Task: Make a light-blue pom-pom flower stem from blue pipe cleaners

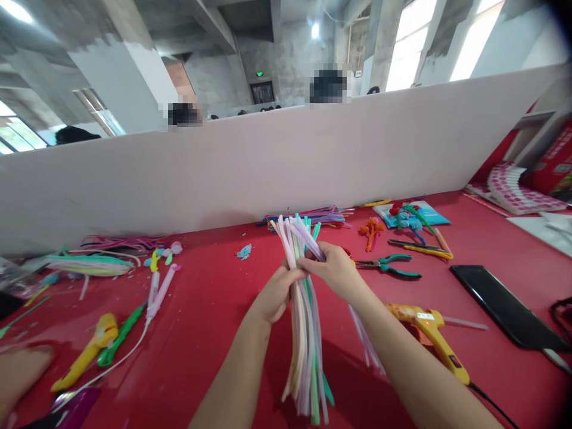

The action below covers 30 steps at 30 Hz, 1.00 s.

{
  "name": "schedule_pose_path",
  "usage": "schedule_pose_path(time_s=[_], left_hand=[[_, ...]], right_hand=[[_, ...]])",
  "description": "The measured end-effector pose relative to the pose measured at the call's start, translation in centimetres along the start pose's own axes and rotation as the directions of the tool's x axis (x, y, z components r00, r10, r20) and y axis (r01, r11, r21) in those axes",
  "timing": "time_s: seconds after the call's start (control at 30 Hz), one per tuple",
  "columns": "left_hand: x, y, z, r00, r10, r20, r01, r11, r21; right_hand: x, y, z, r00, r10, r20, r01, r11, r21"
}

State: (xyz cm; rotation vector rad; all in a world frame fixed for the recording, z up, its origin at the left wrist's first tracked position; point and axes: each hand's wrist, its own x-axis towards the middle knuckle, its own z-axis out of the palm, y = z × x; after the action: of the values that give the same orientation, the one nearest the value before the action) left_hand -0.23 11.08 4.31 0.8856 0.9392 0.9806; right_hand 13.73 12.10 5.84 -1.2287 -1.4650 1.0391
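Observation:
My left hand is closed around a bundle of pastel pipe cleaners, cream, lilac and green, held upright over the red table. My right hand meets it at the upper part of the bundle, its fingers pinching several lilac pipe cleaners. The lower ends of these lilac stems come out below my right forearm. Behind the bundle lies a pile of darker pipe cleaners against the white partition. Pliers with teal handles rest just right of my right hand.
A yellow glue gun and a black phone lie at right. Craft flowers sit on a blue packet. At left are a yellow tool, a green-handled tool and more pipe cleaners. A white partition borders the table.

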Motion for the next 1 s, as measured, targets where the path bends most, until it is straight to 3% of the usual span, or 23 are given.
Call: schedule_pose_path(time_s=[0.17, 0.27, 0.43, 0.5, 0.57, 0.67, 0.77, 0.83, 0.87, 0.93, 1.0], left_hand=[[0.0, 0.0, -0.1, 1.0, -0.019, -0.005, 0.019, 0.998, 0.065], [0.1, 0.0, 0.0, 1.0, -0.005, -0.024, 0.008, 0.994, 0.111], [0.4, -0.1, -0.1, 0.992, 0.003, -0.127, 0.013, 0.992, 0.123], [0.6, -0.1, -0.4, 0.989, 0.007, -0.147, 0.013, 0.99, 0.141], [0.7, 0.0, -0.7, 0.987, 0.01, -0.161, 0.017, 0.986, 0.167], [0.8, 0.2, -1.2, 0.987, 0.005, -0.158, 0.03, 0.976, 0.217], [1.1, 0.1, -1.8, 0.988, 0.021, -0.154, 0.02, 0.964, 0.265], [1.7, -0.3, -2.4, 0.984, 0.049, -0.174, 0.005, 0.955, 0.297], [2.0, -0.5, -2.7, 0.979, 0.065, -0.192, -0.002, 0.95, 0.313], [2.6, -0.9, -3.5, 0.966, 0.099, -0.238, -0.011, 0.939, 0.344], [3.1, -1.1, -4.2, 0.953, 0.134, -0.273, -0.026, 0.931, 0.364]], right_hand=[[0.4, 0.5, 0.0, 0.97, 0.164, 0.177, -0.212, 0.93, 0.301], [0.5, 0.6, 0.0, 0.988, 0.112, 0.109, -0.139, 0.948, 0.288], [0.7, 1.2, -0.1, 0.982, 0.062, 0.181, -0.143, 0.863, 0.484], [0.8, 1.2, -0.3, 0.998, 0.025, 0.056, -0.051, 0.845, 0.532], [0.9, 1.0, -1.1, 0.988, -0.008, -0.151, 0.087, 0.846, 0.526], [1.1, 0.4, -3.4, 0.882, -0.058, -0.469, 0.305, 0.827, 0.472], [1.2, -0.1, -6.8, 0.642, -0.057, -0.765, 0.516, 0.77, 0.376], [0.8, -0.3, -9.1, 0.486, -0.041, -0.873, 0.603, 0.739, 0.301], [0.6, -0.4, -10.1, 0.447, -0.029, -0.894, 0.632, 0.718, 0.292], [0.1, -0.5, -11.8, 0.425, -0.018, -0.905, 0.673, 0.675, 0.302], [-0.2, -0.6, -12.6, 0.468, -0.02, -0.883, 0.667, 0.664, 0.338]])
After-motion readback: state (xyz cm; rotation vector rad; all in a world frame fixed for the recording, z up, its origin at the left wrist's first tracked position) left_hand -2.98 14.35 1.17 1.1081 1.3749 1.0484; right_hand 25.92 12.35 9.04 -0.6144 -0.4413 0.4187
